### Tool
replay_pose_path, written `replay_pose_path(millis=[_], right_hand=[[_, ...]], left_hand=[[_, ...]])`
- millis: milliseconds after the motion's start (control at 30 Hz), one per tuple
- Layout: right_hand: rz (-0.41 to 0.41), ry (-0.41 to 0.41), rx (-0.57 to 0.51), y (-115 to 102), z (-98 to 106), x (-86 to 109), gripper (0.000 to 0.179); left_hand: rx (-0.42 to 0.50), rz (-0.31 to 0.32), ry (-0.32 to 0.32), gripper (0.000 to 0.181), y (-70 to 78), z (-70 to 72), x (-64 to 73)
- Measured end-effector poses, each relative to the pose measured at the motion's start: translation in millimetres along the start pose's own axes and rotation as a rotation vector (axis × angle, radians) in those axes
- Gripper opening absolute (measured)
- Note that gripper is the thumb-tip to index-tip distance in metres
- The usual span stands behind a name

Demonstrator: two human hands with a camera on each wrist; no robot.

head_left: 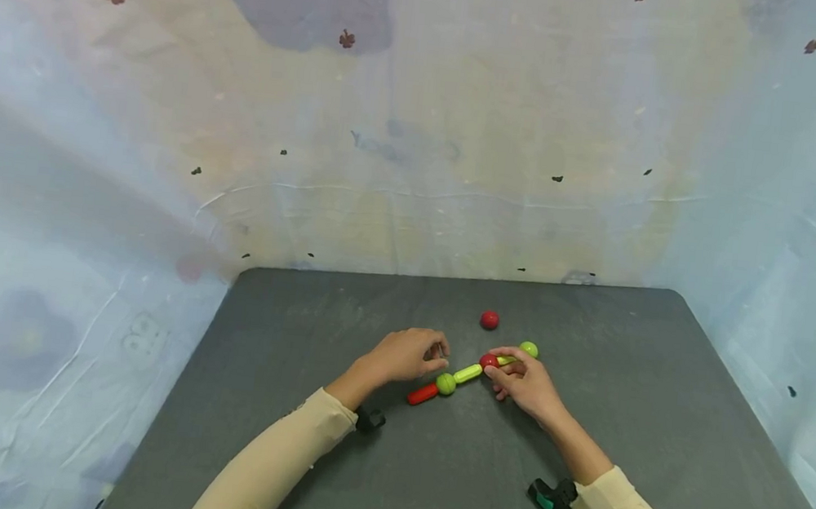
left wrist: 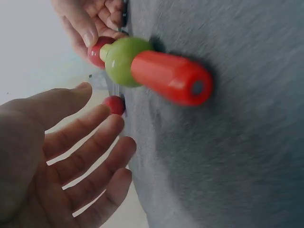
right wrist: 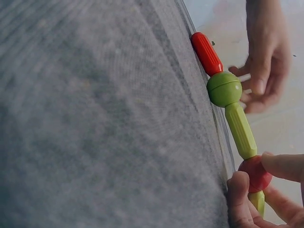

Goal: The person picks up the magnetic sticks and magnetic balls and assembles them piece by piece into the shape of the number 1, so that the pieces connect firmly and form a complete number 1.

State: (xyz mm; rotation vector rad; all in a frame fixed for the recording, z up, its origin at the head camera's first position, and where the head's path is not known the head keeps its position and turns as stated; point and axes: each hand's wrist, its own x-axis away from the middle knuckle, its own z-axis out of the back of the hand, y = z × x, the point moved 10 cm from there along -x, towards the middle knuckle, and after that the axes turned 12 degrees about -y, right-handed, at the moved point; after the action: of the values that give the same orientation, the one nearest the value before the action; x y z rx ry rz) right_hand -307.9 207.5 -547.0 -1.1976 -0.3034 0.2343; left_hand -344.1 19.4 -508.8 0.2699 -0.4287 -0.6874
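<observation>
A chain of toy balls and rods lies slantwise over the grey table. From its near left end run a red rod (head_left: 422,394), a green ball (head_left: 445,384), a yellow-green rod (head_left: 468,374), a red ball (right wrist: 256,174), a second yellow-green rod (right wrist: 257,201) and another green ball (head_left: 528,349). My right hand (head_left: 530,383) pinches that red ball between thumb and fingertips. Just left of the chain is my left hand (head_left: 409,355), empty, its fingers loosely spread beside the nearer green ball. A dark round spot marks the free end of the red rod in the left wrist view.
A loose red ball (head_left: 489,320) sits on the table (head_left: 343,314) beyond the chain. Behind the table's far edge hangs a pale patterned sheet (head_left: 457,128), which also lines both sides. Dark wrist devices are strapped below both hands.
</observation>
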Motion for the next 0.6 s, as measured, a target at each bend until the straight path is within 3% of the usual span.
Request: replay_pose_path(millis=[300, 600], right_hand=[[-0.002, -0.005, 0.006, 0, 0, -2.0, 0.040], [-0.002, -0.016, -0.009, 1, 1, -3.5, 0.041]], left_hand=[[-0.029, -0.001, 0.014, 0.028, 2.3, 17.3, -38.2], [-0.068, 0.012, 0.032, 0.035, 7.1, 21.1, -69.7]])
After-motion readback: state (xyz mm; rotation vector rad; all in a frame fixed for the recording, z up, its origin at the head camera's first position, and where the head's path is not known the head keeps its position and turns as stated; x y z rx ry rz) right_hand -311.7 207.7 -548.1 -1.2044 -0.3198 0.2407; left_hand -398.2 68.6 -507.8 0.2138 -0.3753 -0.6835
